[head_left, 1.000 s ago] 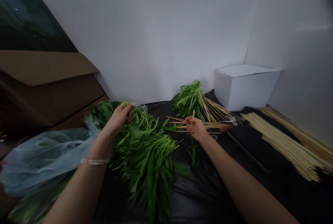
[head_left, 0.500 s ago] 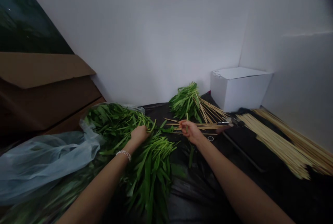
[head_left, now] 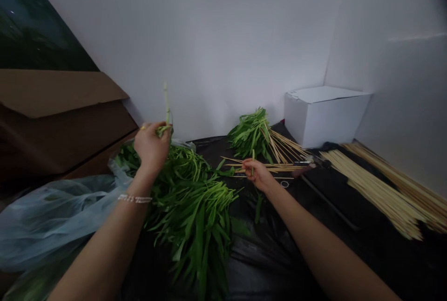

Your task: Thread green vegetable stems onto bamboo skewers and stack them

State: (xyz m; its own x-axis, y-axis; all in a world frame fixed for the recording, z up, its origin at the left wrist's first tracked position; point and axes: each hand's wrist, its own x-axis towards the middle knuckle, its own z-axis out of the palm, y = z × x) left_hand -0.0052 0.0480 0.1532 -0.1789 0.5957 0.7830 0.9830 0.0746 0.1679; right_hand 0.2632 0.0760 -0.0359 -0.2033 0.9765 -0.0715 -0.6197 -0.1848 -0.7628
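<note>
My left hand [head_left: 152,145] is raised over the leafy pile, fingers closed on a pale green stem [head_left: 166,100] that points upward. A beaded bracelet [head_left: 134,199] circles that wrist. Lower and to the right, my right hand [head_left: 257,174] pinches a short green stem [head_left: 253,156], held upright. Below and between the hands spreads a heap of long-leaved greens [head_left: 199,226], their stems pointing right. Thin wooden skewers [head_left: 284,168] lie just behind my right hand. Beyond them rests a bunch of greens [head_left: 247,133] with skewers fanning out to the right.
A translucent plastic bag [head_left: 59,217] lies at the left, in front of a cardboard box [head_left: 63,128]. A white box [head_left: 328,117] stands against the back wall. Bundles of skewers [head_left: 377,189] lie at the right. Black plastic sheeting [head_left: 258,254] covers the surface.
My left hand has risen from the greens pile, up and to the left, lifting a stem. My right hand has barely moved and still pinches its short stem.
</note>
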